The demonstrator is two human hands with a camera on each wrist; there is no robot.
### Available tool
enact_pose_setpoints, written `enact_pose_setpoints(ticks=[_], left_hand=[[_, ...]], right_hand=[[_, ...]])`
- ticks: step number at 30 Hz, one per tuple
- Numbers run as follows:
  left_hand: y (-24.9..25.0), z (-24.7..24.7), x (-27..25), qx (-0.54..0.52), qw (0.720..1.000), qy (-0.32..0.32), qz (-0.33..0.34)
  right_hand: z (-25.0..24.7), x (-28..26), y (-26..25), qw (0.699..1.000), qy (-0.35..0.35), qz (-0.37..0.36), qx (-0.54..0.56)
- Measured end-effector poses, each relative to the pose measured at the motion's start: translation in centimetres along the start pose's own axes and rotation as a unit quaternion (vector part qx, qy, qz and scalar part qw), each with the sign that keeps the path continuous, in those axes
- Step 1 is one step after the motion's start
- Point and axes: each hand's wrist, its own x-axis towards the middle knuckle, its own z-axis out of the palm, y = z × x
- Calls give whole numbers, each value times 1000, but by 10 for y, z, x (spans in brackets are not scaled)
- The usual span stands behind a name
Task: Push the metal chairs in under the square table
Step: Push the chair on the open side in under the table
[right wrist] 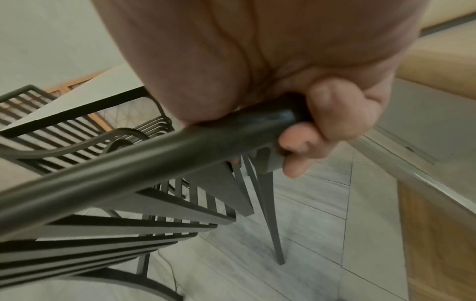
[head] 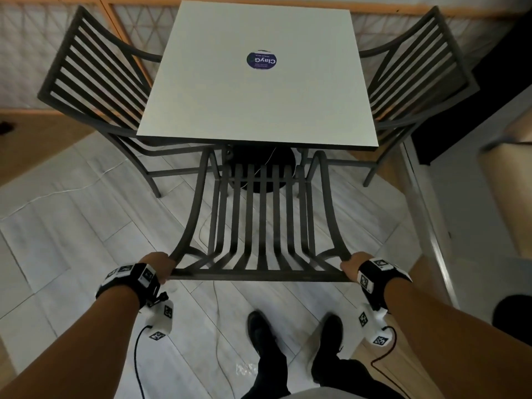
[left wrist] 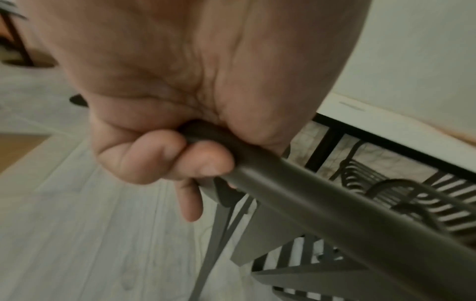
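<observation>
A white square table (head: 259, 110) with a round purple sticker stands ahead. Three dark metal slatted chairs surround it. The near chair (head: 260, 226) has its seat partly under the table's front edge. My left hand (head: 159, 267) grips the left end of its top rail (left wrist: 309, 195), fingers (left wrist: 154, 156) curled round the bar. My right hand (head: 352, 266) grips the right end of the same rail (right wrist: 154, 160), fingers (right wrist: 304, 142) wrapped under it. The left chair (head: 95, 79) and the right chair (head: 417, 82) sit tucked against the table's sides.
The floor is pale tile (head: 72, 226) bordered by wood (head: 34, 139). A thin white cable (head: 213, 286) trails over the tiles under the chair. The table's round black base (head: 259, 168) stands ahead of the seat. My shoes (head: 293, 335) stand right behind the chair. A metal threshold strip (head: 426, 220) runs along the right.
</observation>
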Motion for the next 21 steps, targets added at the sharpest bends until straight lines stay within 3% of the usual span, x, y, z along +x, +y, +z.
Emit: enact_pose_setpoints(ticks=[4, 7, 12, 14, 21], left_hand=[[13, 14, 3, -32, 999, -37, -13], [21, 15, -8, 66, 996, -39, 35], [19, 15, -4, 88, 995, -33, 21], [16, 16, -1, 123, 991, -7, 45], [11, 19, 6, 18, 999, 31, 29]], right_hand=[[-22, 6, 3, 999, 29, 25, 7], [-30, 11, 6, 999, 36, 29, -7], [-29, 12, 4, 999, 26, 29, -5], [-29, 12, 3, 999, 24, 30, -3], [-31, 7, 1, 999, 19, 26, -5]])
